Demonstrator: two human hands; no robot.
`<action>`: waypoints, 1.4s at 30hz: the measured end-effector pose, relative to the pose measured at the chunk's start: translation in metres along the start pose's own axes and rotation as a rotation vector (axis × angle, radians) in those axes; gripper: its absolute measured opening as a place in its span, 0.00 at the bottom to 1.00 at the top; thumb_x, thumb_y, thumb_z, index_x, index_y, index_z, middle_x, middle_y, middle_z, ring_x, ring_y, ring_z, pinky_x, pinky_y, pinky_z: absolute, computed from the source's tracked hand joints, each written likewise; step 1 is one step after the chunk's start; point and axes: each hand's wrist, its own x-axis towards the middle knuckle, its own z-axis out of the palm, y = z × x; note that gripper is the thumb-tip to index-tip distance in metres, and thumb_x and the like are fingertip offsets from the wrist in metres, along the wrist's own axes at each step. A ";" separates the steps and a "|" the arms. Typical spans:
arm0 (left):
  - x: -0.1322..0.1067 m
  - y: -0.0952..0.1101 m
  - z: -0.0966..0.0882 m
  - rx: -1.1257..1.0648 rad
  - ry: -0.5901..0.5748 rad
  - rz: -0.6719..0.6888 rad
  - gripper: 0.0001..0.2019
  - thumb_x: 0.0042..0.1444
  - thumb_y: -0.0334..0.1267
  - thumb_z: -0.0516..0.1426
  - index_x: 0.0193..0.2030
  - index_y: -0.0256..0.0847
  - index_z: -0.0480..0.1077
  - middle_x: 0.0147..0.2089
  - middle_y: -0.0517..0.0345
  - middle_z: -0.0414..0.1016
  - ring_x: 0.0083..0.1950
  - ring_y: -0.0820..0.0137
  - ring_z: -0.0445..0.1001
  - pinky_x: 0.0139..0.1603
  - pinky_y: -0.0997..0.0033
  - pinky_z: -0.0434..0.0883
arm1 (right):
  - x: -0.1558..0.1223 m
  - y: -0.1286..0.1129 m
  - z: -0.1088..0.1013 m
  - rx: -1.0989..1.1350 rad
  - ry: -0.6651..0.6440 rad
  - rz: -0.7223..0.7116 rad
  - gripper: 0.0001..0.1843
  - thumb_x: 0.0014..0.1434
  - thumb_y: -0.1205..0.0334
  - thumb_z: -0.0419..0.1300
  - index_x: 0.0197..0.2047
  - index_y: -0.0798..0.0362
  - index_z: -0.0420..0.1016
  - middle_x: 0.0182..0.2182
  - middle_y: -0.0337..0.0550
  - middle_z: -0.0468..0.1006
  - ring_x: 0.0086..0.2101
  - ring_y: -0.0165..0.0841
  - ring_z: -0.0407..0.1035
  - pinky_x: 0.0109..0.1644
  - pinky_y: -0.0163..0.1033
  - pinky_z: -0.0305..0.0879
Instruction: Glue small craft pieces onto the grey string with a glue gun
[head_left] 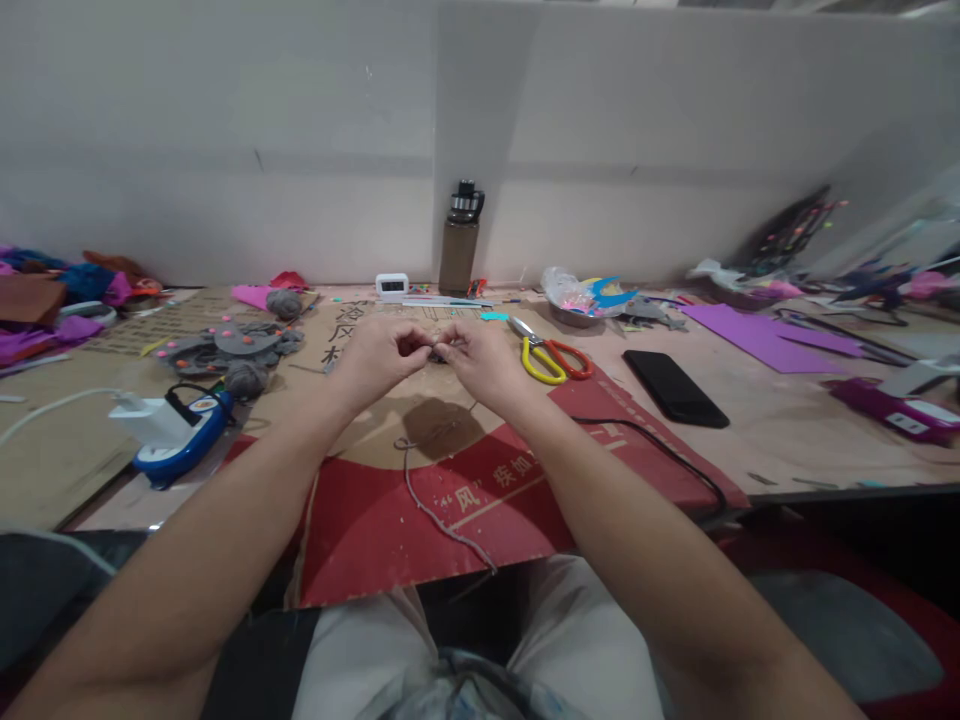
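My left hand and my right hand meet above a red and brown cardboard sheet, fingertips pinched together on a small dark piece I cannot make out. A grey cord trails down from under the hands across the cardboard toward my lap. Both forearms reach forward from the bottom of the view.
Yellow and orange scissors and a black phone lie to the right. A blue glue gun and grey felt pieces sit left. A bottle stands by the back wall. Purple foam sheets lie far right.
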 end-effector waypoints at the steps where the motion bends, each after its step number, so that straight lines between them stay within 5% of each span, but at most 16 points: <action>1: 0.000 0.000 0.000 -0.027 0.004 -0.026 0.04 0.47 0.32 0.59 0.29 0.40 0.76 0.22 0.60 0.72 0.22 0.75 0.65 0.25 0.75 0.62 | 0.001 0.001 0.001 0.036 -0.007 0.005 0.06 0.57 0.62 0.55 0.32 0.53 0.71 0.25 0.38 0.70 0.27 0.28 0.61 0.31 0.35 0.54; 6: 0.001 -0.004 0.002 -0.238 0.031 -0.202 0.03 0.47 0.34 0.59 0.28 0.39 0.74 0.21 0.60 0.72 0.19 0.75 0.67 0.23 0.75 0.64 | 0.003 0.004 0.003 0.188 0.001 0.067 0.08 0.58 0.61 0.52 0.38 0.53 0.69 0.26 0.35 0.68 0.27 0.28 0.61 0.32 0.35 0.56; 13: 0.002 -0.011 0.006 -0.349 -0.005 -0.265 0.05 0.48 0.37 0.61 0.30 0.38 0.74 0.21 0.58 0.73 0.20 0.75 0.69 0.23 0.75 0.66 | 0.003 0.005 0.004 0.203 0.020 0.113 0.07 0.56 0.60 0.54 0.33 0.53 0.71 0.22 0.34 0.66 0.25 0.27 0.57 0.29 0.34 0.52; 25: 0.005 -0.019 0.000 -0.673 -0.324 -0.359 0.14 0.52 0.46 0.60 0.32 0.34 0.75 0.28 0.49 0.77 0.28 0.71 0.75 0.31 0.72 0.73 | 0.003 -0.003 -0.007 0.138 -0.017 0.195 0.07 0.55 0.61 0.55 0.28 0.54 0.67 0.20 0.34 0.65 0.23 0.26 0.57 0.28 0.34 0.51; 36: 0.003 -0.015 0.006 -0.469 -0.197 -0.324 0.05 0.50 0.35 0.61 0.31 0.35 0.75 0.23 0.52 0.76 0.22 0.73 0.73 0.26 0.74 0.72 | 0.001 -0.005 -0.004 0.018 -0.023 0.112 0.06 0.57 0.63 0.56 0.29 0.55 0.70 0.24 0.38 0.70 0.25 0.26 0.60 0.31 0.35 0.53; 42: 0.004 -0.009 0.005 -0.315 -0.017 -0.326 0.03 0.51 0.32 0.59 0.29 0.36 0.74 0.20 0.57 0.74 0.20 0.75 0.71 0.21 0.78 0.68 | -0.001 -0.003 0.000 0.067 0.028 0.083 0.08 0.60 0.60 0.53 0.34 0.54 0.71 0.24 0.37 0.69 0.25 0.27 0.59 0.31 0.35 0.53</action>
